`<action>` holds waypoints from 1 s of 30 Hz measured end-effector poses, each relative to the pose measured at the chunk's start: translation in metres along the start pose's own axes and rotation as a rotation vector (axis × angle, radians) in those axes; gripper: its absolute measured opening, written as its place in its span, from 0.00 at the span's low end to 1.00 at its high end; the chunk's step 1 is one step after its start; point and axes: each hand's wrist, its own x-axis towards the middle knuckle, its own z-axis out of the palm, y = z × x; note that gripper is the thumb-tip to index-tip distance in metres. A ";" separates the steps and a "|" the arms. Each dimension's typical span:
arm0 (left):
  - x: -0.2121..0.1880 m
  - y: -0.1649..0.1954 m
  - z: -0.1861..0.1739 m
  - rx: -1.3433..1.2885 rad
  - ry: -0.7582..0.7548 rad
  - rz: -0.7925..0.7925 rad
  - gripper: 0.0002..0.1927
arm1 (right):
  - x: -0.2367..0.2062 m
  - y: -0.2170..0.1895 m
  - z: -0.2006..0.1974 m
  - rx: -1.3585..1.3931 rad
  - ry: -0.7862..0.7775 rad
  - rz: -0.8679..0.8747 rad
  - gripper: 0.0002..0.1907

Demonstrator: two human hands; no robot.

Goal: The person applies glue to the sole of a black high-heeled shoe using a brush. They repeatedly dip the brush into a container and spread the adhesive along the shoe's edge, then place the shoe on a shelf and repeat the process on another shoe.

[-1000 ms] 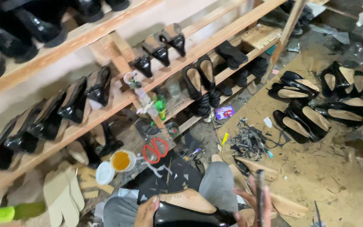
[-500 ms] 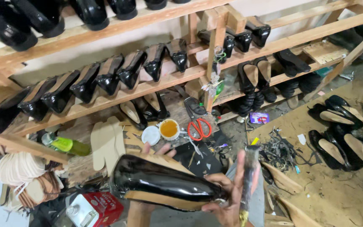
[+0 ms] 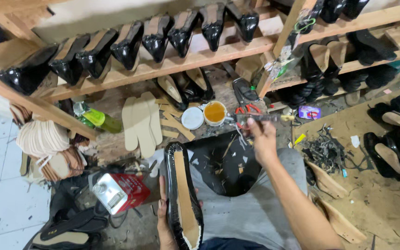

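My left hand (image 3: 163, 210) holds a glossy black shoe upper (image 3: 183, 194) on its last, sole side up, showing a tan insole board, resting on my lap. My right hand (image 3: 261, 139) is stretched forward, gripping a thin brush-like tool (image 3: 262, 118) level, just right of an open tin of yellow glue (image 3: 215, 112). A white lid (image 3: 192, 117) lies beside the tin, and red-handled scissors (image 3: 247, 109) lie just beyond the tool.
Wooden racks (image 3: 172, 65) hold rows of glossy black shoes. Pale insoles (image 3: 140, 121) lie on the floor, a green bottle (image 3: 99, 119) to their left, stacked soles (image 3: 42, 139) and a red and silver can (image 3: 119, 192) at left. Finished shoes (image 3: 394, 143) and black scraps (image 3: 322, 150) lie at right.
The view has swung left and down. The shoe has turned from lying crosswise to upright on my lap, sole up. My right hand has reached forward with the tool toward the glue tin.
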 end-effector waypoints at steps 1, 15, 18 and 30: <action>-0.005 -0.004 -0.008 -0.009 0.144 -0.034 0.41 | 0.015 0.005 0.002 -0.013 -0.005 -0.047 0.11; -0.062 -0.014 -0.061 -0.206 0.603 -0.244 0.31 | 0.093 0.016 0.045 -1.206 -0.521 -0.812 0.14; -0.060 -0.010 -0.060 -0.268 0.584 -0.227 0.31 | 0.094 0.023 0.041 -1.255 -0.530 -0.889 0.17; -0.055 -0.010 -0.059 -0.263 0.560 -0.218 0.30 | 0.095 0.021 0.041 -1.284 -0.503 -0.751 0.14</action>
